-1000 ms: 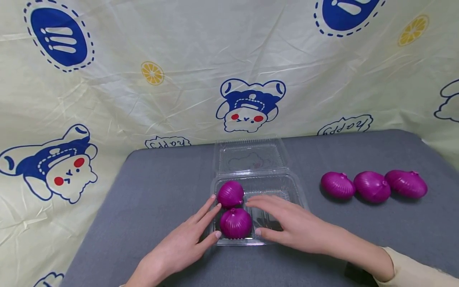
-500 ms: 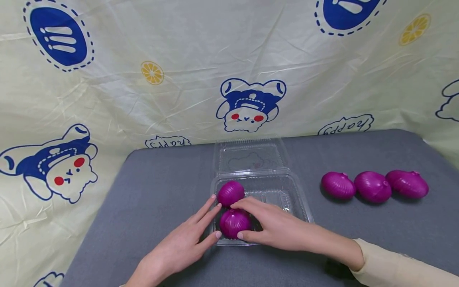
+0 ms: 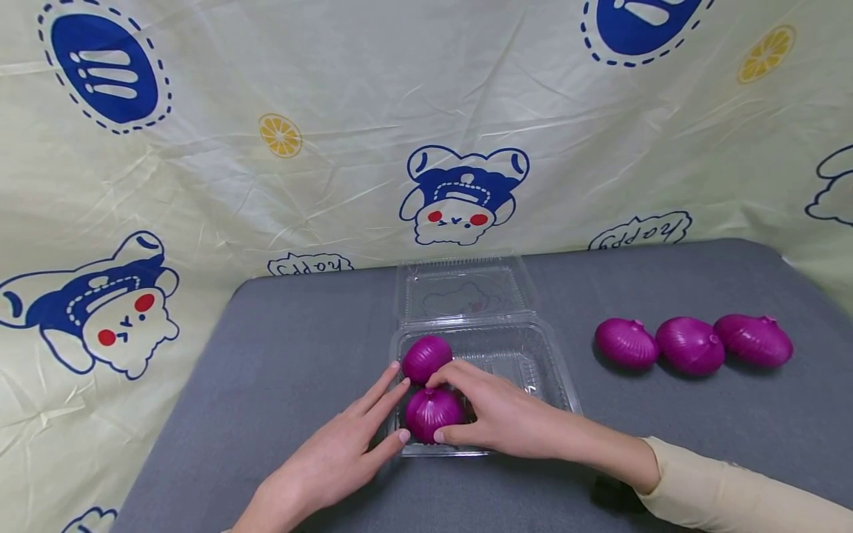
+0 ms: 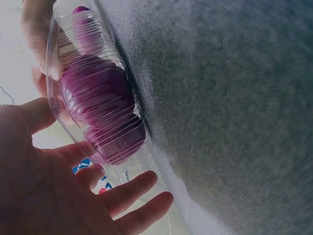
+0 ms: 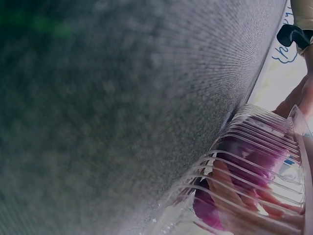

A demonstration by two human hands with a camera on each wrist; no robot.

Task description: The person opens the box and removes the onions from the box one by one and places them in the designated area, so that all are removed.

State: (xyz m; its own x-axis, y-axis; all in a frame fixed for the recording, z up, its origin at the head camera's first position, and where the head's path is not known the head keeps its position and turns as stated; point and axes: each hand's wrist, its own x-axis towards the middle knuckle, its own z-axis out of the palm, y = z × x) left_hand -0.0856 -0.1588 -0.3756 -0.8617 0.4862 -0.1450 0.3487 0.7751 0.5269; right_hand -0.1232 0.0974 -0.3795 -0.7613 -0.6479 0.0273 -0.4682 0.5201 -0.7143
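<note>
Two purple onions, the near onion (image 3: 429, 414) and the far onion (image 3: 426, 358), sit one behind the other along the left side of a clear plastic clamshell box (image 3: 558, 363). My right hand (image 3: 516, 418) reaches over the box's right side and grips the near onion between thumb and fingers. In the right wrist view its fingers (image 5: 227, 183) show through the ribbed wall. At the left rim my left hand (image 3: 336, 455) steadies the box, fingers spread and nearly straight. The left wrist view shows both onions (image 4: 98, 90) through the wall, with thumb and fingertips at the rim.
Three more purple onions, a left onion (image 3: 626, 344), a middle onion (image 3: 690, 346) and a right onion (image 3: 753, 340), lie in a row to the right on the grey tablecloth (image 3: 300, 348). The box's lid (image 3: 466, 292) lies folded back toward the printed curtain (image 3: 346, 89).
My right hand has moved left from just beside the near onion and its thumb and fingers have closed around it. The left hand has stayed at the rim.
</note>
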